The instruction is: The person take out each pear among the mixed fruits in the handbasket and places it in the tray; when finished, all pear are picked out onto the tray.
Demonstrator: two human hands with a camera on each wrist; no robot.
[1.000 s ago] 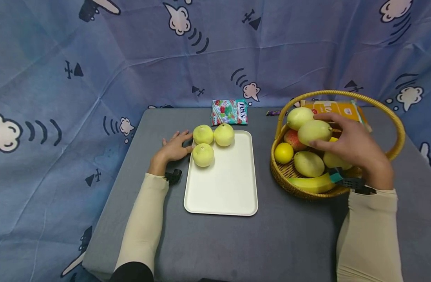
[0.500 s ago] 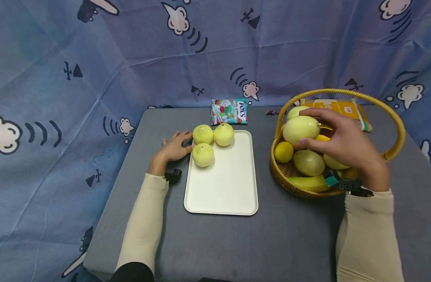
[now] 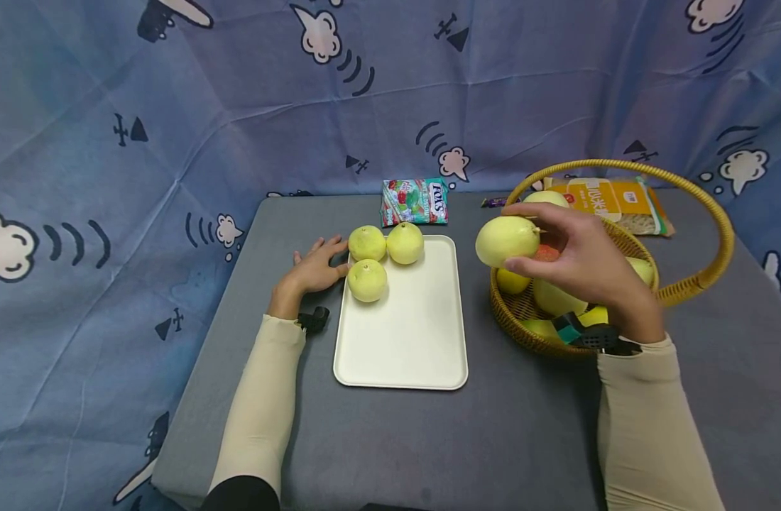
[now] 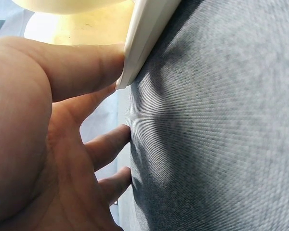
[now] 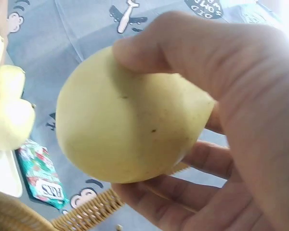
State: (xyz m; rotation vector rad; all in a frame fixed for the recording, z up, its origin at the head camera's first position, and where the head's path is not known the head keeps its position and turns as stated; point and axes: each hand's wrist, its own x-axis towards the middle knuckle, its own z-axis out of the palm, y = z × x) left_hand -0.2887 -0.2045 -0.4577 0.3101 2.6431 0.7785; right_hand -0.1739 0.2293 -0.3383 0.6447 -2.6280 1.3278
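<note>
My spread left hand (image 3: 317, 267) touches the tray (image 3: 416, 333); my right hand (image 3: 579, 248) pinches pale fruit (image 3: 502, 241), likely for transfer, needing an eight-o'clock carry.

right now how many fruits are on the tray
3 on the tray: one fruit at the far left, one to its right, one nearer along the left edge.

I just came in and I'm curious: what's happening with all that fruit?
A person's right hand is holding a pale green fruit near the side of the wicker basket that faces the white tray. The left hand touches the tray's edge. Three round fruits sit on the tray, toward its far end. More fruit is in the basket.
</note>
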